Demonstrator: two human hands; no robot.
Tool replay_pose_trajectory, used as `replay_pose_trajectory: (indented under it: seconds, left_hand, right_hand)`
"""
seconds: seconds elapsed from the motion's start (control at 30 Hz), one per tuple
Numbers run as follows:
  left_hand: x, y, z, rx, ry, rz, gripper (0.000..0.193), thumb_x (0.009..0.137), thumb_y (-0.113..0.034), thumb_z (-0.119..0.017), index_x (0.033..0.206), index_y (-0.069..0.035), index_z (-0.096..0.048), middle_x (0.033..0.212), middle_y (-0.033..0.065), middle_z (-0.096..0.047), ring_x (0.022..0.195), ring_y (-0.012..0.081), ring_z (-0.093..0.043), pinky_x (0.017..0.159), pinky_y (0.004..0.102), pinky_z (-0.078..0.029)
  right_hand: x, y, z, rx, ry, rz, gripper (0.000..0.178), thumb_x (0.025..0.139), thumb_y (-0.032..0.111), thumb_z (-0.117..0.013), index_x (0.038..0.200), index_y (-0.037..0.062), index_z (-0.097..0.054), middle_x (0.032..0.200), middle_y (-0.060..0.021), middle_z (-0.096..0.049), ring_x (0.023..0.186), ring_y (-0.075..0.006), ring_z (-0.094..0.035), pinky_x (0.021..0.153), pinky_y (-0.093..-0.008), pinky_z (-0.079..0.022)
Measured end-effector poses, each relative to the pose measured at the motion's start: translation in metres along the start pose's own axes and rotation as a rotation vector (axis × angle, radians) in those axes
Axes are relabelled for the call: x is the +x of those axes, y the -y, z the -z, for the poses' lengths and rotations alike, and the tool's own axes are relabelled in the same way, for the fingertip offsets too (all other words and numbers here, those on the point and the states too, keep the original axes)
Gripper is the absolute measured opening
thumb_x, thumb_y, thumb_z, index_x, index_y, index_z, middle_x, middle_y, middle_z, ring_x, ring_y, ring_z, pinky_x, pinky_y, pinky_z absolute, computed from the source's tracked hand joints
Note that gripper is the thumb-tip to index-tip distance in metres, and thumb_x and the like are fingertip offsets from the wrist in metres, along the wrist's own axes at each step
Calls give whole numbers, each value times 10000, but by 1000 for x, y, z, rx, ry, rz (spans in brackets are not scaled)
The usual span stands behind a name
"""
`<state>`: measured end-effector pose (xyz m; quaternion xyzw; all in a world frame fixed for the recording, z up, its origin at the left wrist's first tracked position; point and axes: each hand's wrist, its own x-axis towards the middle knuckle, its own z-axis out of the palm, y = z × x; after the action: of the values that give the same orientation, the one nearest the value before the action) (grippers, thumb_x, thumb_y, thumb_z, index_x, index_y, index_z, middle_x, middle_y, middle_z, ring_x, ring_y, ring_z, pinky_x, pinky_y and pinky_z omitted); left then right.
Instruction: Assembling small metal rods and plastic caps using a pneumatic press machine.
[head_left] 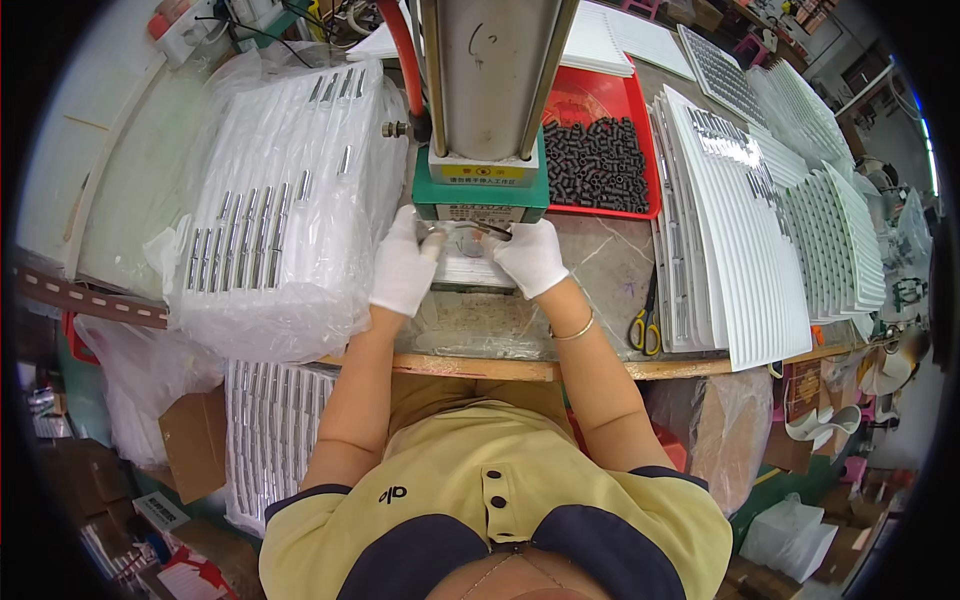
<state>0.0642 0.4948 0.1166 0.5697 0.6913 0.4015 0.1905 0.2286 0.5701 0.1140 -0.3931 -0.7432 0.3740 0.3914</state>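
At the foot of an upright press, with a green block and a thick grey cylinder, both my hands work in white gloves. My left hand is closed at the left side, its thumb and fingers pinching one end of a slim shiny metal tube. On the right, my right hand is closed on the other end, where a dark piece shows by the fingers. The tube spans the gap between the gloves, just in front of the green block. Gloved fingers and the press hide part of it.
A plastic-wrapped white tray with shiny tubes lies left. Behind right, a red tray holds many small dark cylindrical parts. Yellow-handled scissors lie beside stacked white ridged trays. The wooden table edge runs before me.
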Motion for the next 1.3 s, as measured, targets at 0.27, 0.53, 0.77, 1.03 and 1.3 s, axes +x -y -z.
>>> replay_pose_trajectory:
  seconds: [0.27, 0.53, 0.77, 1.03, 1.3]
  left_hand:
    - [-45, 0, 6, -712, 118, 208, 173, 869, -46, -559, 1033, -1, -526, 904, 56, -614, 785, 91, -583, 687, 236, -458]
    - [-67, -28, -11, -802, 592, 306, 160, 883, -115, -587, 998, -8, -618, 837, -20, -603, 686, 35, -477, 622, 195, -399]
    - [-71, -33, -42, -318, 191, -23, 212, 853, -109, -638, 1013, 26, -604, 845, 18, -624, 672, 72, -527, 599, 239, -441]
    - [-71, -39, -39, -852, 685, 338, 261, 931, -236, -542, 1029, -7, -620, 850, 24, -644, 660, 61, -559, 516, 176, -399]
    - [-73, -66, -2, -272, 740, 143, 189, 901, -183, -542, 906, 0, -587, 754, 70, -658, 691, 134, -620, 552, 256, -464]
  right_hand:
    - [-12, 22, 6, -260, 107, -152, 393, 718, 238, -769, 960, -49, -650, 861, -175, -675, 715, -219, -648, 636, -331, -489]
    - [-67, 41, 42, 624, 234, -363, 377, 803, 166, -711, 1095, -50, -611, 857, -41, -644, 719, -94, -561, 683, -231, -464]
    - [-75, 24, 36, 395, 10, -322, 190, 822, 106, -696, 953, -27, -663, 870, -22, -659, 758, -64, -565, 703, -218, -469]
    - [-64, 40, 40, 1237, -414, -624, 556, 958, 524, -348, 1041, 15, -557, 748, -59, -566, 565, -181, -522, 536, -323, -459]
    - [-69, 34, 34, 1443, -287, -534, 543, 958, 530, -335, 710, 86, -522, 448, 38, -284, 355, -82, -205, 338, -242, -154]
